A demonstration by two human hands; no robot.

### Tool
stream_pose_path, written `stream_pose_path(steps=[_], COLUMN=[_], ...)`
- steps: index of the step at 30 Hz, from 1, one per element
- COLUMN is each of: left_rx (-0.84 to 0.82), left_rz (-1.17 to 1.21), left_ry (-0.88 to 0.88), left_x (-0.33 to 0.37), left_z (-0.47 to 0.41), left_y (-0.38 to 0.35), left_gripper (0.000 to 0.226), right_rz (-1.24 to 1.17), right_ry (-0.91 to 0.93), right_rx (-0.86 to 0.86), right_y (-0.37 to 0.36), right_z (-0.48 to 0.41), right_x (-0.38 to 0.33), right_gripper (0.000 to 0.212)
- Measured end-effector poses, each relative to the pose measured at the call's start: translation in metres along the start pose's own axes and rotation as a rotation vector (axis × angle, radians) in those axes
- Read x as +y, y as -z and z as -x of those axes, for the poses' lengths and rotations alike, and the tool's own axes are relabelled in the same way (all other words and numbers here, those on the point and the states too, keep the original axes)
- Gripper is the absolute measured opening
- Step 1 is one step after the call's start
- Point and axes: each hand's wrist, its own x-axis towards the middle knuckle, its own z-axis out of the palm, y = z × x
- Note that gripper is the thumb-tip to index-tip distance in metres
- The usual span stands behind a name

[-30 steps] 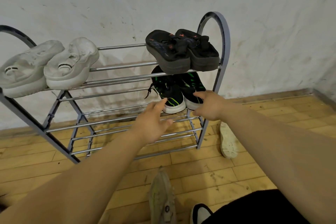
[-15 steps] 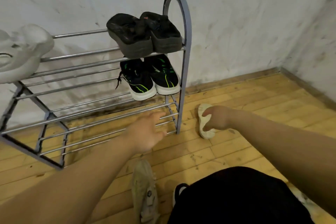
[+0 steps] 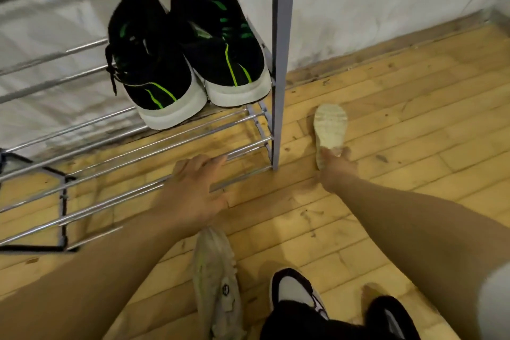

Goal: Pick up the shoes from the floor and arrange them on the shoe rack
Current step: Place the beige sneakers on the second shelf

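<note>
A dirty beige shoe (image 3: 329, 130) lies on its side on the wooden floor, right of the rack's upright, its sole facing me. My right hand (image 3: 335, 167) grips its near end. A second beige shoe (image 3: 216, 281) lies on the floor close to me, just below my left hand (image 3: 193, 193), which hovers with fingers spread over the lowest bars of the shoe rack (image 3: 278, 63). A pair of black sneakers (image 3: 185, 55) with green stripes and white soles stands on the rack's middle shelf.
The white wall runs behind the rack, with a baseboard (image 3: 386, 44) along the floor at right. My own feet in black-and-white shoes (image 3: 298, 292) and dark trousers are at the bottom edge. Bare floorboards stretch to the right.
The view has dropped and closed in on the rack's lower right end. My right hand has gone down from the black sneakers to the beige shoe and closed on it. My left hand lowered.
</note>
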Motion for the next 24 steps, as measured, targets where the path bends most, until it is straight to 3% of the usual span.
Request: stream_pose_path(steps=[2,6,10,12,15,19,24], left_rx=[0.007,-0.013,-0.051,-0.026,0.024,0.041,0.099], left_rz=[0.001,0.028,0.154,0.221,0.263,0.241,0.236], left_ry=[0.003,0.025,-0.017,-0.035,-0.088,-0.197,-0.197], left_x=[-0.003,0.007,0.018,0.025,0.034,0.032,0.011], left_z=[-0.004,-0.003,0.018,0.037,0.073,0.129,0.202], left_y=[-0.003,0.0,0.013,0.025,0.051,0.088,0.125], left_gripper=[0.08,0.079,0.087,0.091,0.093,0.099,0.121], right_rz=[-0.006,-0.006,-0.239,-0.474,-0.606,-0.572,-0.507], right_ry=[-0.017,0.049,0.132,0.106,0.079,0.171,0.374], right_rx=[0.054,0.005,-0.098,-0.198,-0.443,-0.732,-0.905], right_y=[-0.005,0.012,0.064,0.095,0.137,0.181,0.211], right_z=[0.0,0.03,0.085,0.119,0.174,0.251,0.325], right_x=[0.001,-0.002,-0.01,-0.012,-0.023,-0.058,-0.129], right_gripper=[0.064,0.063,0.056,0.055,0.048,0.028,0.03])
